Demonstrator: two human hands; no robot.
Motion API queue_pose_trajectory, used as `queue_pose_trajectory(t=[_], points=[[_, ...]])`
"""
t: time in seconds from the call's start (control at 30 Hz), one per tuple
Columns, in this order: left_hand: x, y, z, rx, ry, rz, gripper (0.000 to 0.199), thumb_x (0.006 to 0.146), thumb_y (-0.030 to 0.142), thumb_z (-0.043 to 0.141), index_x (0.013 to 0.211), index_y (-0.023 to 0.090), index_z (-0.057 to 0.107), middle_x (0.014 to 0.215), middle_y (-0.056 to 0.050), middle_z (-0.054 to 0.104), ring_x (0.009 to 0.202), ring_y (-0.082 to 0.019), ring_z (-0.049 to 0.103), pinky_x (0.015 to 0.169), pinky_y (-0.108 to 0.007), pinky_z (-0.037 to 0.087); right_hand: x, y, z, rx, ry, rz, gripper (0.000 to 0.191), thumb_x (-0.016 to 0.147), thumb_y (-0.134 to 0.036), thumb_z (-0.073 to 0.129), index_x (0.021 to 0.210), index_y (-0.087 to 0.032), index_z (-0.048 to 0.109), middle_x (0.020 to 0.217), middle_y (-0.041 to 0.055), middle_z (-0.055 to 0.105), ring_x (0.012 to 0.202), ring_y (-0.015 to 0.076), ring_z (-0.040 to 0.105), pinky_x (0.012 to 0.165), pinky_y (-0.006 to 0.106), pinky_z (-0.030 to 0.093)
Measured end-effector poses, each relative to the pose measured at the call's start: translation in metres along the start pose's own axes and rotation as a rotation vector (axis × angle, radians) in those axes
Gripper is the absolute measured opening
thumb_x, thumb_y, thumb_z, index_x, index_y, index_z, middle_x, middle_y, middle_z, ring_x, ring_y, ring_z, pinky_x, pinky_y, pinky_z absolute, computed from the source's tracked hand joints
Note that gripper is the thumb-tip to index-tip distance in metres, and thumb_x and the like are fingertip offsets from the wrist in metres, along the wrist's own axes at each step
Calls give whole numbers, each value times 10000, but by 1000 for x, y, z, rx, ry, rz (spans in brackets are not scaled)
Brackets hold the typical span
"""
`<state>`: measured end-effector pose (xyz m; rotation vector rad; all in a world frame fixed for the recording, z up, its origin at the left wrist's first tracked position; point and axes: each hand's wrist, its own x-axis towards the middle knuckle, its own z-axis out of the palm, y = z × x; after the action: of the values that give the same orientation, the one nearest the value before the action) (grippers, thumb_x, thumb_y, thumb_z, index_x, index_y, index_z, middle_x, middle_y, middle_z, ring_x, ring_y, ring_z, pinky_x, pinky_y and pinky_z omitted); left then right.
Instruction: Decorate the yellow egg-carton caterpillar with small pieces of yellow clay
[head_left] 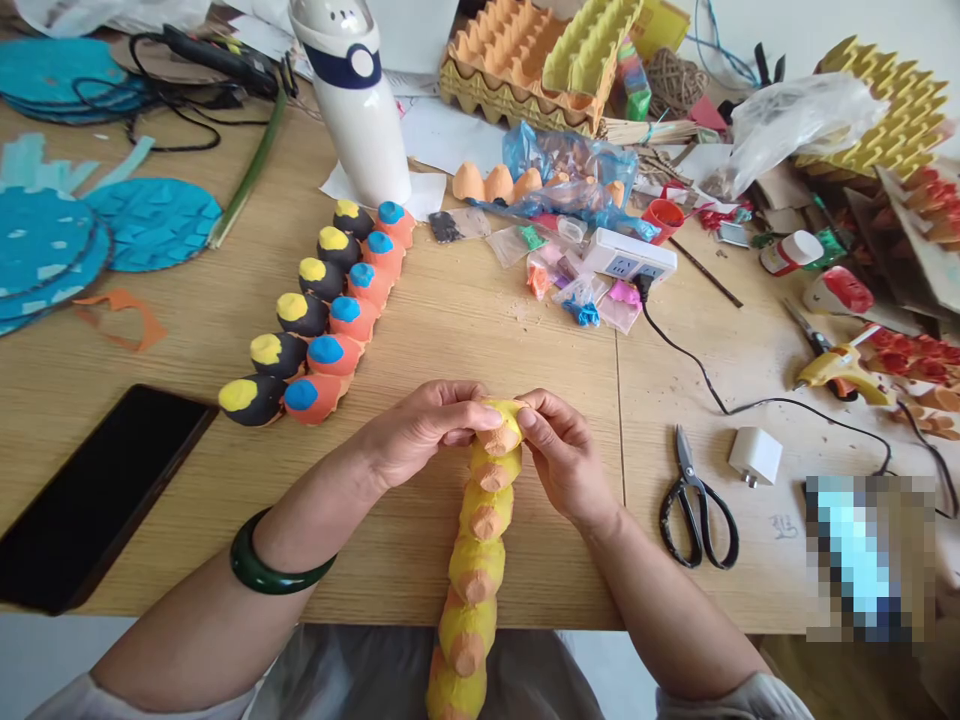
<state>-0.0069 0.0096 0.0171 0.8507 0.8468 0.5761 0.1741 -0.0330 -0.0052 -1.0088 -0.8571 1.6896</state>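
Yellow, clay-like coating [478,555] seems to be in the course of being smoothed around the far cup of an egg-carton strip [486,522], held across the near edge of the surface [540,335]. That end is pinched by thumb and fingers of the left grip [421,430] and right grip [566,455]. Next, light, even pressure is probably called for, lest the cup be crushed.

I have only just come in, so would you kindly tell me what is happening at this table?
A person's left hand and right hand pinch the far end of a yellow bumpy strip. Its bumps are yellow around the sides with bare orange tips. Further left lie black cups with yellow tops beside orange-red cups with blue tops.
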Motion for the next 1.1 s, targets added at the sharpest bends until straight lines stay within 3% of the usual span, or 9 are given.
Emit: queue_pose_trajectory(t=[0.37, 0.53, 0.77, 0.9, 1.0, 1.1], points=[[4, -5, -1, 8, 6, 73, 321, 778, 412, 631, 587, 194, 493, 597, 36, 375, 568, -111, 268, 558, -294, 243, 4, 2, 2, -22, 49, 0, 333, 862, -524, 791, 774, -227, 667, 712, -32, 574, 674, 132, 463, 673, 284, 378], [3, -5, -1, 108, 29, 81, 344, 762, 433, 731, 612, 184, 548, 606, 38, 441, 582, -104, 295, 562, -278, 245, 1, 3, 4, -62, 42, -21, 332, 876, -533, 774, 781, -234, 665, 720, -27, 568, 676, 140, 463, 691, 294, 402], [2, -1, 4, 28, 16, 68, 311, 754, 387, 710, 567, 196, 551, 546, 51, 418, 568, -108, 359, 577, -265, 325, 3, 11, 3, -5, 66, -6, 368, 913, -593, 698, 806, -242, 717, 755, 1, 567, 721, 167, 491, 684, 306, 419], [4, -5, 3, 28, 76, 74, 336, 774, 407, 692, 559, 193, 547, 577, 26, 475, 593, -122, 400, 574, -274, 327, 4, 12, 3, 0, 54, 20, 379, 902, -609, 696, 824, -240, 730, 741, 1, 570, 702, 169, 499, 692, 319, 431], [6, -9, 1, 32, 113, 76, 361, 809, 413, 694, 573, 187, 541, 601, 23, 484, 602, -120, 383, 571, -277, 315, 4, 10, 5, 5, 63, 24, 398, 883, -623, 700, 819, -232, 733, 742, 8, 595, 706, 174, 516, 691, 326, 443], [7, -10, 0, 20, 67, 101, 421, 842, 452, 709, 577, 181, 525, 600, 32, 443, 578, -106, 329, 564, -275, 300, 4, 8, 6, 23, 103, 13, 373, 879, -596, 710, 800, -231, 722, 741, 11, 612, 707, 174, 526, 679, 323, 450]])
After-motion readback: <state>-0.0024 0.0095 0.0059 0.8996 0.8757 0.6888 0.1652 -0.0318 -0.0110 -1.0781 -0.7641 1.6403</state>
